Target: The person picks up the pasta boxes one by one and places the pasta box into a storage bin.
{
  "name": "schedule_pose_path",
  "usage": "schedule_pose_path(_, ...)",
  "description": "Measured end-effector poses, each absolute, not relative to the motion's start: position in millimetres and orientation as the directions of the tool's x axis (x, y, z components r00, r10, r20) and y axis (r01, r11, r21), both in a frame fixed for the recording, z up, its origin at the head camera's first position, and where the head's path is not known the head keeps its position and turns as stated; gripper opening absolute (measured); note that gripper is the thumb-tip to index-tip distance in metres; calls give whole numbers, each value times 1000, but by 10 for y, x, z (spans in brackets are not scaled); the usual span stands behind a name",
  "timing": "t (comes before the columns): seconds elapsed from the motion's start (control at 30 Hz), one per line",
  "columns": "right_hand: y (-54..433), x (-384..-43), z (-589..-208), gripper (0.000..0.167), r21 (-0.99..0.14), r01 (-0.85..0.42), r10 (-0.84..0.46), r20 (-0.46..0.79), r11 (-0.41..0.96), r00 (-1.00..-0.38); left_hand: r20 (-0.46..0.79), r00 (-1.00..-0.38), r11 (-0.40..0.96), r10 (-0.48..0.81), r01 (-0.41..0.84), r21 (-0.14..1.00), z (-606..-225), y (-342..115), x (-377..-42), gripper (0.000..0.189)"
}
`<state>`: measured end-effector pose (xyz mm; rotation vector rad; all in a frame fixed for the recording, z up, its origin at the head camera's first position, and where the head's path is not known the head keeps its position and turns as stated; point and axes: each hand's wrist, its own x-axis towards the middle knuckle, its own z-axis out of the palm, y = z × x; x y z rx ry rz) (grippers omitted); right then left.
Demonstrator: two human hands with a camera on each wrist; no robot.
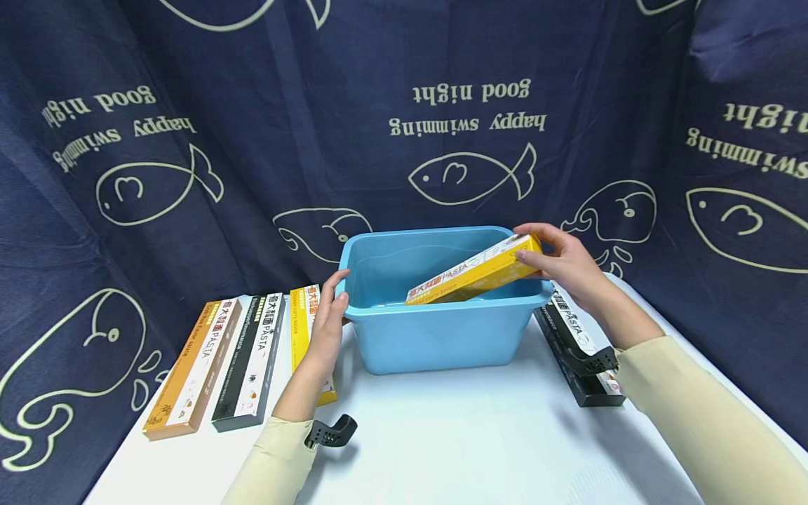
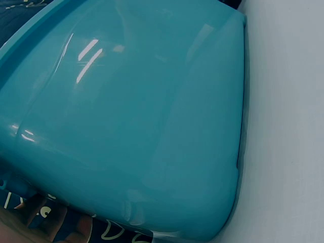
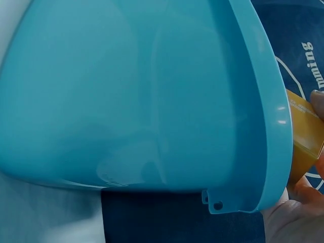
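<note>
From where I stand, the person's right hand (image 1: 564, 263) pinches the upper end of a yellow pasta box (image 1: 473, 275), thumb on the near side and fingers over the far side, parted only by the box's thickness. The box slants down leftward from that hand into the blue plastic bin (image 1: 442, 344), its lower end within the opening; I can't tell whether it touches the bottom. The left hand (image 1: 323, 330) has its fingers partly curled at the bin's rim on its side, holding that end.

Just outside the left hand, partly behind its forearm, lies a chicken curry sauce box (image 1: 299, 326); farther out lie a black pasta box (image 1: 249, 358), then an orange pasta box (image 1: 192, 368). Beneath the right wrist lies another black pasta box (image 1: 558, 344). All four rest on the white table (image 1: 442, 435). Beyond both hands hangs a navy fish-print curtain (image 1: 353, 140).
</note>
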<state>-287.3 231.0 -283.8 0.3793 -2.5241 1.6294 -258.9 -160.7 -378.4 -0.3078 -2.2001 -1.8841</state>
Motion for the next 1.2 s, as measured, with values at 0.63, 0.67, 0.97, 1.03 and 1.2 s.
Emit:
schedule_pose_path(0.63, 2233, -3000, -2789, 47, -825, -276, -236, 178, 494, -955, 304, -952, 141, 12, 303, 943, -3782, -1598, -2594, 52)
schedule_pose_path(0.67, 2226, -3004, -2787, 48, -823, -282, -247, 178, 494, -953, 309, -951, 139, 13, 307, 941, -3782, -1598, -2595, 52)
schedule_pose_path(0.97, 2200, -3050, -2782, 52, -802, -332, -319, 188, 497, -929, 309, -951, 137, 12, 308, 942, -3792, -1602, -2593, 52)
schedule_pose_path(1.03, 2199, -3073, -2789, 54, -802, -341, -329, 191, 490, -925, 305, -952, 139, 10, 303, 943, -3794, -1604, -2592, 52)
schedule_pose_path(1.2, 2195, -3127, -2817, 62, -821, -340, -315, 208, 458, -926, 302, -953, 143, 11, 300, 943, -3798, -1607, -2596, 53)
